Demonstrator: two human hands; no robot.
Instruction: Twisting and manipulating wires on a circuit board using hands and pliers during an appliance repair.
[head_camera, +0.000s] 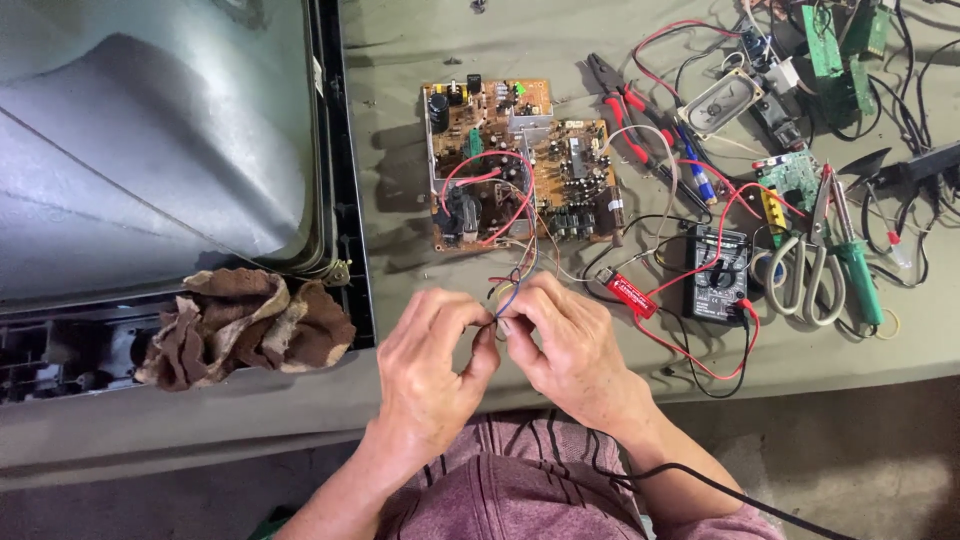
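Note:
My left hand (432, 362) and my right hand (568, 350) meet at the table's front edge, fingertips pinched together on a small bundle of thin coloured wires (510, 288). The wires run up to a brown circuit board (515, 165) lying flat a little farther back, crowded with components and looped with red wire. Both hands grip the wire ends. How the strands are joined between my fingers is hidden.
A large grey picture tube in a black frame (150, 140) fills the left, with a brown rag (245, 325) on its edge. To the right lie a black multimeter (718, 272) with red leads, scissors (808, 270), a green-handled tool (858, 275), red pliers (625, 100), a speaker (720, 102) and green boards (835, 45).

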